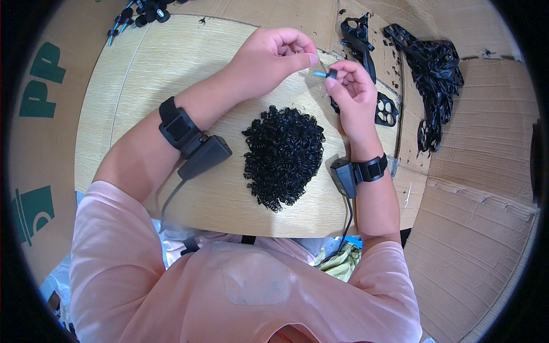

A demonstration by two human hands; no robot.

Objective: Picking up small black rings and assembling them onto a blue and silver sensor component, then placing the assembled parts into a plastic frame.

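My right hand (355, 86) pinches a small black piece with a blue pin (319, 74) sticking out toward the left. Just to its left, my left hand (286, 52) is closed, thumb against forefinger. Something thin and dark seems to run from those fingertips toward the black piece, but it is too fine to name. Nearer to me, between my forearms, lies a heap of small black curled pieces (284, 157) on the wood-patterned table (194, 57).
At the far left edge lies a cluster of black pieces with blue pins (127, 23). Black perforated sheet scraps (437, 68) lie at the far right, with another holed scrap (386, 108) beside my right wrist. Cardboard walls (486, 143) enclose the table. Cabled black devices (206, 157) are strapped to both wrists.
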